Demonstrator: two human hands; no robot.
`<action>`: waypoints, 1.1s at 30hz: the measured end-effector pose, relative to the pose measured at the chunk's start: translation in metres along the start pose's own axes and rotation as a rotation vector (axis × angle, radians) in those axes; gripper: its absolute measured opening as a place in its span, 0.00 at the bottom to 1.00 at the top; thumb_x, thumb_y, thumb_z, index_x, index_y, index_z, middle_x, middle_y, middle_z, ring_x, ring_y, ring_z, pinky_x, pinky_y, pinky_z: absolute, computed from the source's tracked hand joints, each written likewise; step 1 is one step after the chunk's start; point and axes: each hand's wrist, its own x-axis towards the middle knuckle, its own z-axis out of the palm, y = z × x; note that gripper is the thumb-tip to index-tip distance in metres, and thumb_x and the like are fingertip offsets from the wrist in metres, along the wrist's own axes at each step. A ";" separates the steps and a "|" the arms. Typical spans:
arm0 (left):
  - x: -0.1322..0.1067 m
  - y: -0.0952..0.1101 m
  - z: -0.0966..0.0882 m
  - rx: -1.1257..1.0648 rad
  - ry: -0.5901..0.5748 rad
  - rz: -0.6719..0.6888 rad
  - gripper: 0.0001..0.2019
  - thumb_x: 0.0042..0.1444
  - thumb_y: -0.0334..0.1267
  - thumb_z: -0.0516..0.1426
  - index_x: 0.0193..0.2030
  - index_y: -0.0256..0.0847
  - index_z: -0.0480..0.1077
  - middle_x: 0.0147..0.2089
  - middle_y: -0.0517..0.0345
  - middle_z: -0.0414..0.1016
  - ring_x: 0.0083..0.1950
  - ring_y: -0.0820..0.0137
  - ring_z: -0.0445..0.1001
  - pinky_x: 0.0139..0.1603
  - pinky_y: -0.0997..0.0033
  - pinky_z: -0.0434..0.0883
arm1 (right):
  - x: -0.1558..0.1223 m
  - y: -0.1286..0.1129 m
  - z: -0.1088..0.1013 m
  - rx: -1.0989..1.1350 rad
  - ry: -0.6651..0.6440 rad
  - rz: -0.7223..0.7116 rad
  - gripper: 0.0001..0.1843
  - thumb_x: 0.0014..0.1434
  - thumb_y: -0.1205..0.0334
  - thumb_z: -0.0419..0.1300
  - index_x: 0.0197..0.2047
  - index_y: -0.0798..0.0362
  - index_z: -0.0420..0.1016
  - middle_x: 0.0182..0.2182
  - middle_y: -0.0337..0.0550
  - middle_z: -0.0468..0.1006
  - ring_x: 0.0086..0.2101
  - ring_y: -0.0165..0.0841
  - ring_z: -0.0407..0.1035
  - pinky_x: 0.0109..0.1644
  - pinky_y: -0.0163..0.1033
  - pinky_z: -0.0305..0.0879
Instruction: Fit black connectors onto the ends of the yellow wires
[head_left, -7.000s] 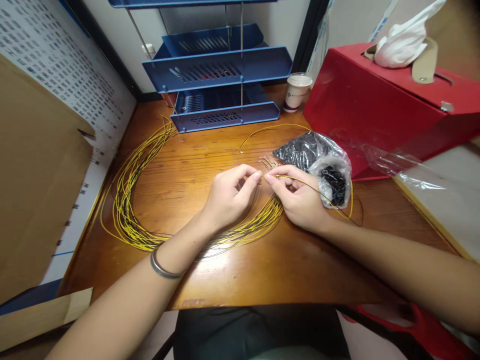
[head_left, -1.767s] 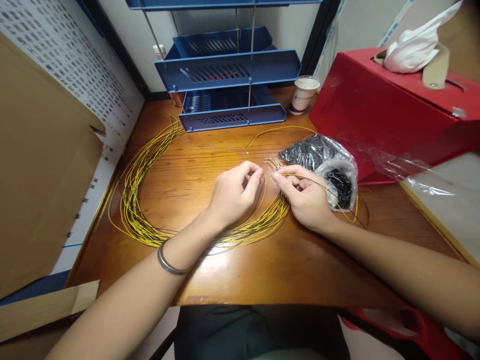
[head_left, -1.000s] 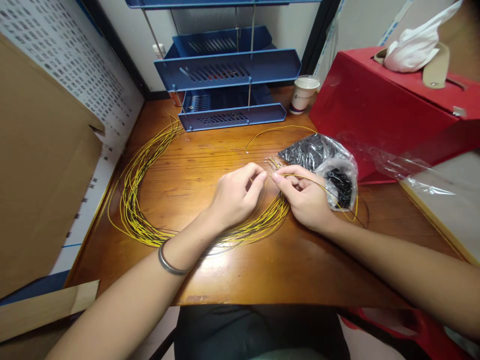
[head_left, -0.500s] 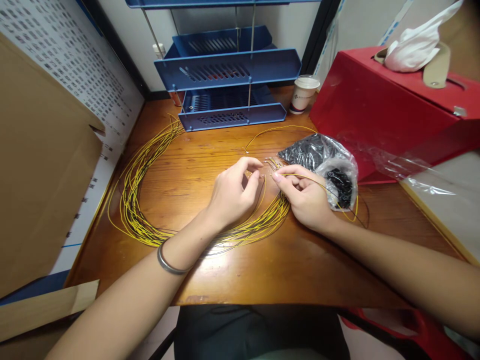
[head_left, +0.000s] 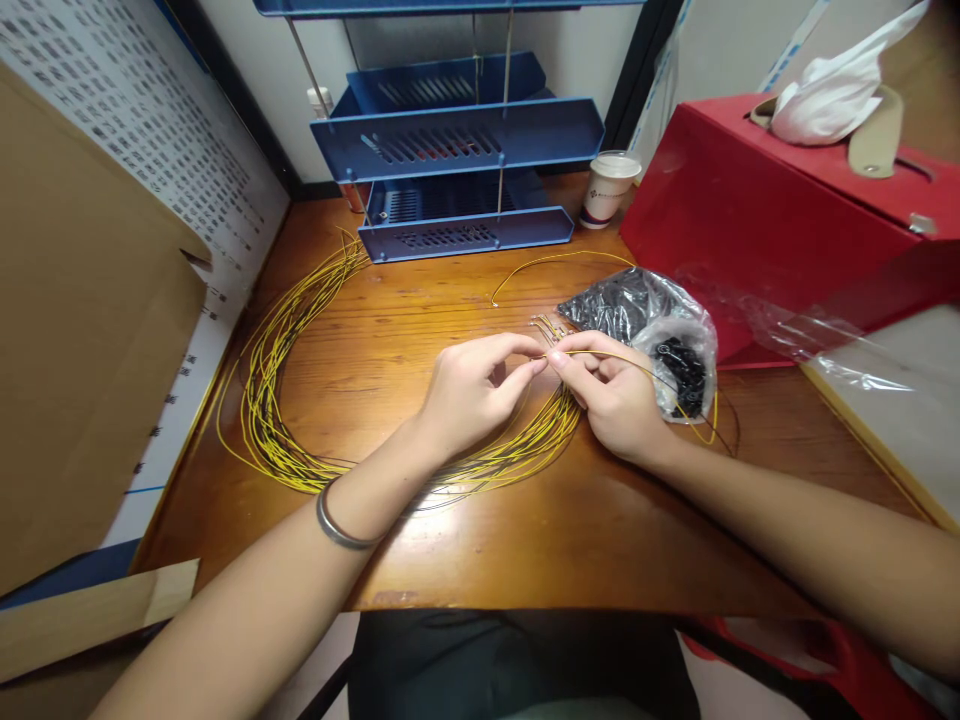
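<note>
Pinched in my right hand (head_left: 611, 395) is a thin yellow wire (head_left: 619, 357), which runs back over the fingers toward the right. My left hand (head_left: 480, 385) has its thumb and forefinger closed at the end of this wire, touching the right fingertips; the tip itself is hidden between them. Below and between the hands lies a large loop of yellow and black wires (head_left: 259, 400), with several metal-tipped ends (head_left: 546, 325) gathered just beyond the right fingers. Beside the right hand sits a clear plastic bag (head_left: 641, 295) holding small black parts (head_left: 679, 370).
A blue tiered tray rack (head_left: 465, 235) stands at the back of the wooden table (head_left: 480, 560). A paper cup (head_left: 609, 190) and a red box (head_left: 720, 220) with tissue on top are at the right. Cardboard (head_left: 82, 330) leans at the left.
My left hand has moved slightly right, and its thumb and forefinger have closed at the wire's end against the right fingertips. My right hand has stayed nearly in place.
</note>
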 end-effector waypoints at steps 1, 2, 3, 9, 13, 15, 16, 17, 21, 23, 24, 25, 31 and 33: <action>0.000 0.000 0.000 0.002 0.013 0.008 0.04 0.62 0.35 0.63 0.41 0.39 0.79 0.36 0.59 0.84 0.29 0.76 0.76 0.35 0.76 0.70 | 0.000 0.000 0.000 0.000 0.002 -0.001 0.12 0.62 0.53 0.65 0.36 0.54 0.75 0.15 0.27 0.56 0.18 0.23 0.47 0.22 0.34 0.41; 0.000 0.000 0.000 0.004 0.026 0.012 0.04 0.62 0.34 0.63 0.40 0.39 0.79 0.36 0.59 0.84 0.29 0.76 0.76 0.35 0.77 0.70 | 0.000 0.000 0.000 0.000 0.003 -0.002 0.12 0.62 0.54 0.65 0.36 0.54 0.75 0.15 0.27 0.56 0.18 0.23 0.47 0.22 0.34 0.41; 0.000 0.000 0.000 0.006 0.036 0.013 0.03 0.61 0.34 0.63 0.39 0.39 0.79 0.35 0.59 0.84 0.29 0.76 0.76 0.34 0.77 0.70 | 0.001 0.000 0.000 0.001 0.002 -0.003 0.11 0.62 0.54 0.65 0.36 0.54 0.75 0.15 0.27 0.56 0.18 0.23 0.47 0.22 0.34 0.41; 0.000 0.000 0.000 0.013 0.046 0.016 0.03 0.61 0.34 0.63 0.38 0.39 0.80 0.33 0.59 0.84 0.28 0.75 0.75 0.32 0.76 0.68 | 0.000 -0.001 0.000 0.002 0.005 -0.010 0.10 0.62 0.55 0.65 0.36 0.54 0.75 0.15 0.27 0.56 0.18 0.23 0.47 0.22 0.34 0.41; 0.001 0.001 -0.001 0.022 0.036 0.014 0.04 0.61 0.33 0.63 0.37 0.38 0.79 0.31 0.60 0.83 0.27 0.76 0.73 0.31 0.76 0.67 | -0.001 0.000 -0.001 0.009 0.000 -0.020 0.10 0.63 0.55 0.64 0.36 0.54 0.75 0.16 0.27 0.57 0.18 0.23 0.47 0.22 0.34 0.41; 0.000 0.001 0.000 0.034 0.027 0.009 0.05 0.62 0.34 0.62 0.36 0.38 0.79 0.29 0.60 0.81 0.26 0.76 0.73 0.31 0.76 0.67 | -0.001 0.001 -0.001 0.013 -0.001 -0.022 0.10 0.63 0.55 0.64 0.36 0.54 0.75 0.16 0.27 0.57 0.18 0.23 0.47 0.22 0.34 0.41; 0.000 0.001 0.000 0.038 0.021 0.008 0.05 0.62 0.35 0.62 0.36 0.38 0.79 0.29 0.60 0.81 0.26 0.76 0.73 0.31 0.76 0.67 | -0.001 0.001 -0.001 0.014 -0.001 -0.021 0.10 0.63 0.55 0.64 0.36 0.54 0.75 0.16 0.27 0.57 0.18 0.23 0.47 0.22 0.34 0.40; 0.000 0.001 0.000 0.041 0.017 0.009 0.07 0.63 0.36 0.62 0.35 0.38 0.79 0.29 0.60 0.81 0.27 0.76 0.73 0.31 0.76 0.67 | -0.001 0.001 -0.001 0.017 0.000 -0.019 0.10 0.63 0.55 0.64 0.36 0.54 0.75 0.16 0.27 0.57 0.18 0.23 0.47 0.21 0.34 0.40; 0.001 0.002 0.000 0.014 0.040 -0.001 0.07 0.64 0.39 0.61 0.37 0.38 0.78 0.33 0.59 0.83 0.27 0.76 0.73 0.32 0.76 0.69 | 0.000 0.002 -0.001 0.042 0.001 -0.005 0.11 0.63 0.54 0.65 0.37 0.53 0.74 0.16 0.27 0.56 0.18 0.23 0.46 0.22 0.35 0.38; 0.001 0.003 0.000 -0.021 0.062 -0.008 0.07 0.62 0.39 0.63 0.43 0.39 0.78 0.39 0.58 0.84 0.25 0.78 0.72 0.31 0.78 0.70 | 0.000 0.003 -0.001 0.053 0.001 0.002 0.11 0.63 0.54 0.64 0.37 0.53 0.74 0.16 0.27 0.55 0.18 0.23 0.45 0.22 0.35 0.38; 0.001 0.004 -0.001 -0.036 0.072 -0.004 0.09 0.61 0.38 0.64 0.46 0.39 0.77 0.42 0.57 0.85 0.25 0.79 0.72 0.31 0.78 0.71 | 0.000 0.004 -0.001 0.055 0.001 0.005 0.11 0.63 0.54 0.64 0.37 0.53 0.74 0.16 0.27 0.55 0.18 0.23 0.45 0.22 0.35 0.38; 0.001 0.004 -0.001 -0.048 0.080 0.007 0.10 0.60 0.37 0.64 0.48 0.38 0.77 0.44 0.57 0.84 0.25 0.80 0.71 0.31 0.79 0.71 | 0.000 0.004 -0.001 0.056 0.002 0.007 0.11 0.63 0.54 0.65 0.37 0.53 0.74 0.16 0.27 0.55 0.18 0.23 0.45 0.22 0.35 0.37; 0.000 0.006 -0.001 -0.082 0.107 0.066 0.09 0.60 0.30 0.63 0.48 0.38 0.75 0.43 0.57 0.84 0.25 0.81 0.71 0.31 0.81 0.72 | 0.000 0.004 -0.001 0.047 -0.006 0.007 0.11 0.63 0.53 0.64 0.37 0.53 0.74 0.16 0.27 0.55 0.18 0.23 0.45 0.22 0.35 0.37; 0.000 0.006 -0.001 -0.078 0.125 0.069 0.08 0.60 0.29 0.63 0.46 0.38 0.75 0.41 0.58 0.84 0.25 0.81 0.71 0.31 0.81 0.72 | 0.000 0.003 -0.001 0.042 -0.010 0.004 0.11 0.63 0.53 0.64 0.37 0.53 0.74 0.16 0.27 0.55 0.18 0.23 0.45 0.22 0.35 0.37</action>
